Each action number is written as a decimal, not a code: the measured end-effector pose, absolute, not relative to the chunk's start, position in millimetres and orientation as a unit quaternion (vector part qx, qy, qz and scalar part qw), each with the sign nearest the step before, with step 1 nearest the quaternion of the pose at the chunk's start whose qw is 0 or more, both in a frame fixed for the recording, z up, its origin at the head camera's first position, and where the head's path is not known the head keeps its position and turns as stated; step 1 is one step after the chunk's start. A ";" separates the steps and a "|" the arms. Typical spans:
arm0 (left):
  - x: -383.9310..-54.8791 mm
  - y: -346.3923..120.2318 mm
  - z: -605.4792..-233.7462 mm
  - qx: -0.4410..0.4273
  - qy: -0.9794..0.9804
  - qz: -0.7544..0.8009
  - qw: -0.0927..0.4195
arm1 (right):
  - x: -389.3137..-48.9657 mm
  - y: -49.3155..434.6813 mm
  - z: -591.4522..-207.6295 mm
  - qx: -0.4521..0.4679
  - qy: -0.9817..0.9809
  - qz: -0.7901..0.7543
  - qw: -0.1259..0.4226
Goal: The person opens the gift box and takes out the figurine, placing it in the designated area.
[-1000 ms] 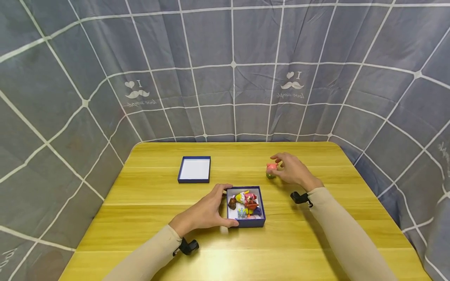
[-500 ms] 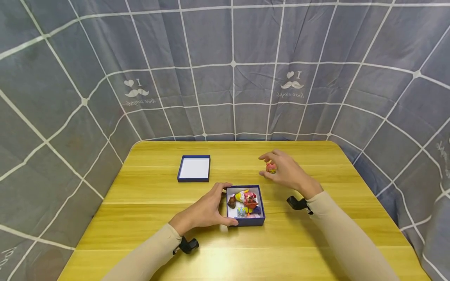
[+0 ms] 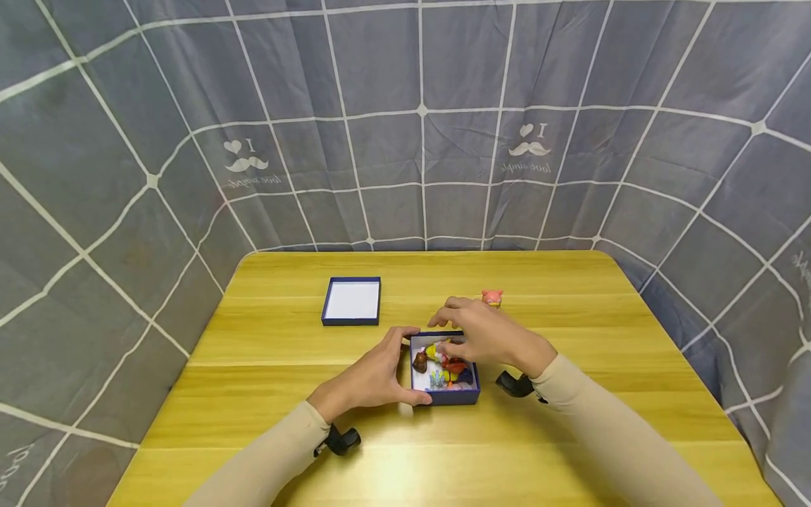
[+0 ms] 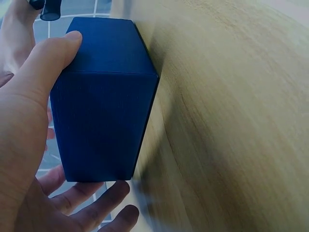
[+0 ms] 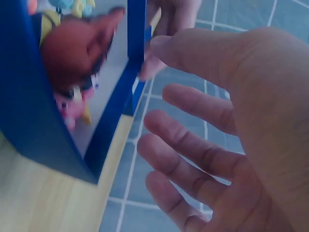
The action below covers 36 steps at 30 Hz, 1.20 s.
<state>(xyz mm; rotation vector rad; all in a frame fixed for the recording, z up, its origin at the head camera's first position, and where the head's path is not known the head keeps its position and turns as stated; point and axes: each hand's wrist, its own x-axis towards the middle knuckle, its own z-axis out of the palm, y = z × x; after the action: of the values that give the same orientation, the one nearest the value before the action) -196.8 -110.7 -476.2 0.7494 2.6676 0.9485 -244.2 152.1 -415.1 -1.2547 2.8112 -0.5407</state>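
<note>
My left hand (image 3: 374, 377) grips a blue box (image 3: 453, 398), thumb on its near wall and fingers at the far wall. In the left wrist view, the thumb lies over one face of the box (image 4: 101, 121). Small toy figures fill part of the box, among them a brown one (image 3: 419, 362) and a reddish-brown one (image 5: 72, 53). Over the box's far right part hovers my right hand (image 3: 491, 338); its fingers are loosely bent, and the right wrist view shows nothing between them. A pink toy figure (image 3: 491, 298) stands on the table behind that hand, its lower part hidden.
Farther back on the left lies a blue-rimmed lid (image 3: 352, 301) with its white inside up. The wooden table (image 3: 272, 408) reaches a grey curtain (image 3: 393, 155) with white grid lines, hung behind and at both sides.
My right hand has left the pink toy figure and moved left and nearer, over the box. The toy remains on the table. My left hand keeps its hold on the box.
</note>
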 end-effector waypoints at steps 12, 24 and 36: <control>-195.2 -112.5 -476.8 0.255 0.902 0.333 0.106 | -240.2 126.6 -420.1 -0.457 0.873 -0.162 0.059; -195.6 -110.4 -475.8 0.261 0.901 0.333 0.096 | -245.8 114.1 -423.8 -0.446 0.878 -0.137 0.106; -193.5 -111.5 -475.2 0.254 0.900 0.339 0.098 | -253.2 106.8 -429.0 -0.450 0.870 -0.141 0.141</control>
<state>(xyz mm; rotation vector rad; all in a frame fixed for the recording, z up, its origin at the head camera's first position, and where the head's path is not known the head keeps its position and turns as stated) -193.5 -111.5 -475.2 0.7501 2.6645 1.0042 -253.2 106.8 -429.0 -1.3000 2.5128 -0.4057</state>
